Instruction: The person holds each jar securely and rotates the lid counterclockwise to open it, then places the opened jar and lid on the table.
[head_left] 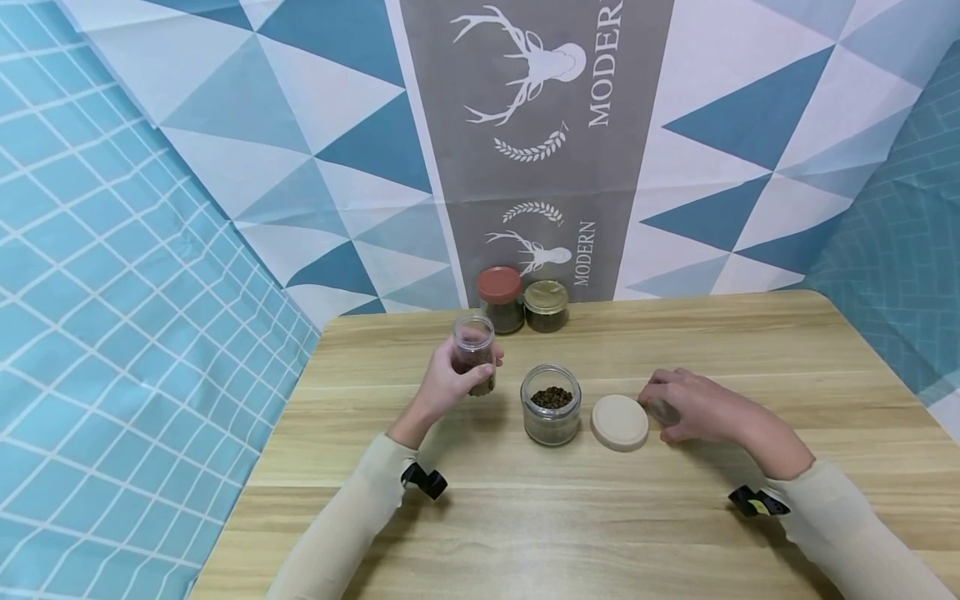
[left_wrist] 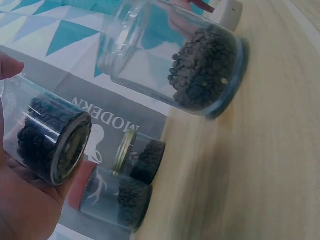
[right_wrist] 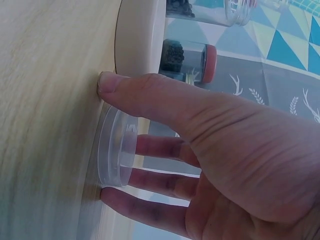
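Observation:
My left hand (head_left: pixel 450 379) grips a clear glass jar (head_left: pixel 474 354) partly filled with dark beans, raised above the table and without a lid. In the left wrist view its round base (left_wrist: pixel 72 147) faces the camera. Right of it stands a wider open glass jar (head_left: pixel 551 421) with dark beans in the bottom. A flat cream lid (head_left: pixel 620 422) lies beside that jar. Beyond it my right hand (head_left: pixel 701 406) holds a small clear plastic lid (right_wrist: pixel 117 147) at table level, thumb on one side and fingers curved round the other.
Near the wall at the back of the wooden table (head_left: pixel 525 525) stand a red-lidded jar (head_left: pixel 500 300) and a gold-lidded jar (head_left: pixel 547 306), touching or nearly so, both with dark contents. A patterned cloth (head_left: pixel 352 125) hangs behind the table.

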